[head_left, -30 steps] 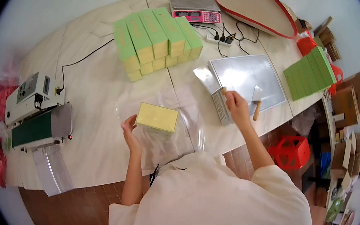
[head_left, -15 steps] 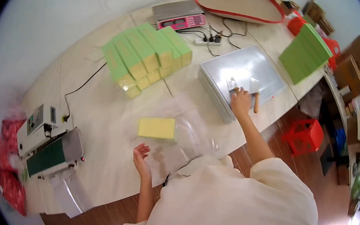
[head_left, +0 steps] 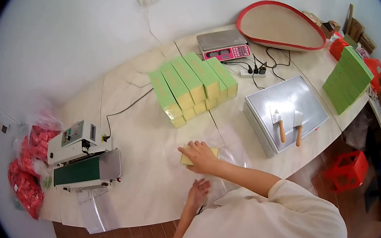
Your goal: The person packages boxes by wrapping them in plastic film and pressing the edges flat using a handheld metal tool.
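Note:
My right hand [head_left: 201, 157] reaches over a small yellow box [head_left: 214, 152] and grips it from above, covering most of its top. The box stands on the table close to me, beside clear plastic film [head_left: 233, 154]. Just below it, near the table's front edge, my left hand [head_left: 198, 193] is open with its fingers apart, holding nothing. Two wooden-handled scrapers, a left one [head_left: 281, 129] and a right one [head_left: 298, 129], lie on a silvery metal box [head_left: 304, 100] to the right.
Green-and-yellow boxes [head_left: 186, 84] are stacked behind my hands. A sealing machine [head_left: 80, 168] stands left, near red packets [head_left: 25, 187]. At the back are a pink scale [head_left: 227, 52], power strip [head_left: 254, 73] and red-rimmed tray [head_left: 279, 25]. More green boxes [head_left: 347, 80] stand right.
My right hand has left the scrapers on the metal box and moved left onto the yellow box. The view has shifted, showing more of the wall. My left hand remains open near the front edge.

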Motion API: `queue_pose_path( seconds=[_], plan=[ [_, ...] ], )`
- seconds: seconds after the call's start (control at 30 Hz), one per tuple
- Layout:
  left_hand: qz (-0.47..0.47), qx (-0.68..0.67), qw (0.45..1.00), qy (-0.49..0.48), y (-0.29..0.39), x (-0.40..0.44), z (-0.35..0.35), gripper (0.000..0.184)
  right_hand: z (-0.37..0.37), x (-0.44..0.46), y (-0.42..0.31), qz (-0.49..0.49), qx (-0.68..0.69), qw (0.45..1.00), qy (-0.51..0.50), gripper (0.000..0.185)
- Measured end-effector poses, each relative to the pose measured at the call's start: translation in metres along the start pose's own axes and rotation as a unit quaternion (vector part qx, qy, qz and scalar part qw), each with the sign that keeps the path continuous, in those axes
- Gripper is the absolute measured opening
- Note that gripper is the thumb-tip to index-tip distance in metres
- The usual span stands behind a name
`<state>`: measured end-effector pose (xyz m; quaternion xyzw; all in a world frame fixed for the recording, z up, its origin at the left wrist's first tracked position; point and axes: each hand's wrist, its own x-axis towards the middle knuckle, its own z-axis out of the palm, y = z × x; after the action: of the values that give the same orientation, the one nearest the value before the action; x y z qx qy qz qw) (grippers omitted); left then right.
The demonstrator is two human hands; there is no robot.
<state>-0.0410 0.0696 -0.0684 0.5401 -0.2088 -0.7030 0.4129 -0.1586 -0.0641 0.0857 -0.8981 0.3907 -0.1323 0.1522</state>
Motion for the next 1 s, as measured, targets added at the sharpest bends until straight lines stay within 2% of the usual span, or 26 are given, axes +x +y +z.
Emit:
queue_pose_path(
  seconds=[0.07, 0.13, 0.17, 0.23, 0.3, 0.33, 0.37, 0.43, 0.53, 0.6, 0.7, 0.87, 1.0],
  plan=[
    [-0.088, -0.100, 0.991, -0.002, -0.001, 0.002, 0.000, 0.062, -0.013, -0.007, -0.014, -0.018, 0.028, 0.999, 0.037, 0.079],
    [-0.111, -0.117, 0.987, -0.020, 0.019, -0.006, 0.014, 0.062, -0.036, -0.020, -0.026, -0.027, 0.054, 0.996, 0.065, 0.076],
    [0.037, -0.150, 0.988, -0.031, 0.043, -0.022, 0.034, 0.060, -0.048, -0.027, -0.034, -0.048, 0.106, 0.985, 0.126, 0.073],
    [0.283, -0.065, 0.957, -0.002, 0.065, -0.024, 0.039, 0.058, -0.060, -0.041, -0.039, -0.081, 0.197, 0.954, 0.209, 0.073],
    [0.328, -0.114, 0.937, -0.044, 0.081, -0.010, -0.001, 0.062, -0.055, -0.059, -0.029, -0.082, 0.224, 0.947, 0.213, 0.075],
    [0.270, -0.276, 0.915, -0.121, 0.089, -0.005, -0.020, 0.066, -0.051, -0.068, -0.024, -0.088, 0.251, 0.939, 0.219, 0.076],
    [0.266, -0.281, 0.915, -0.117, 0.098, -0.006, -0.030, 0.066, -0.044, -0.076, -0.016, -0.086, 0.253, 0.940, 0.214, 0.076],
    [0.262, -0.202, 0.943, -0.040, 0.115, -0.012, -0.033, 0.073, -0.020, -0.088, 0.004, 0.009, 0.181, 0.968, 0.172, 0.084],
    [0.246, -0.095, 0.961, 0.081, 0.121, -0.009, -0.016, 0.077, 0.026, -0.092, 0.028, 0.061, 0.146, 0.979, 0.132, 0.088],
    [0.273, 0.010, 0.961, 0.031, 0.090, 0.014, -0.033, 0.077, 0.048, -0.091, 0.037, 0.087, 0.159, 0.976, 0.123, 0.089],
    [0.248, -0.015, 0.968, 0.032, 0.072, 0.012, -0.011, 0.068, 0.080, -0.091, 0.049, 0.128, 0.174, 0.970, 0.114, 0.092],
    [0.326, 0.020, 0.945, -0.004, 0.074, -0.005, 0.018, 0.062, 0.110, -0.103, 0.073, 0.156, 0.201, 0.966, 0.053, 0.100],
    [0.423, 0.106, 0.899, -0.032, 0.111, -0.018, 0.035, 0.058, 0.047, -0.109, 0.055, 0.105, 0.212, 0.968, 0.083, 0.102]
  ],
)
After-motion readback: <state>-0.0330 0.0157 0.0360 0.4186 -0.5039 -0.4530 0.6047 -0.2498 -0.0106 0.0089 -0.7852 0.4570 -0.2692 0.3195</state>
